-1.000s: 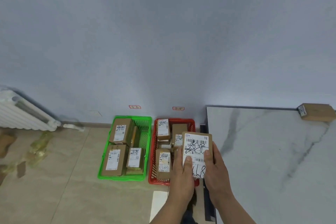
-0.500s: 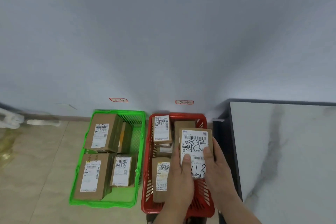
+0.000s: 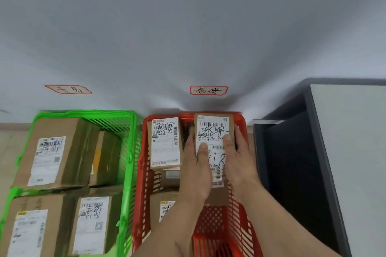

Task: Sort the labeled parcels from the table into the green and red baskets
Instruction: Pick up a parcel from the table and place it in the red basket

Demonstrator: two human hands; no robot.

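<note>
Gripping labeled parcel (image 3: 213, 131) between both hands' fingers (image 3: 228, 142), over red basket (image 3: 146, 165)

Left hand (image 3: 196, 165) and right hand (image 3: 238, 158) apparently grip, thumbs uppermost.

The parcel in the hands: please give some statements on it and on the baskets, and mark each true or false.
1. Both hands, left and right, hold the parcel. True.
2. The parcel is over the green basket. False: it is over the red basket.
3. The green basket holds no boxes. False: several lie in it.
4. A wall sign hangs above the red basket. True.
5. The parcel's label faces down. False: it faces up.
</note>
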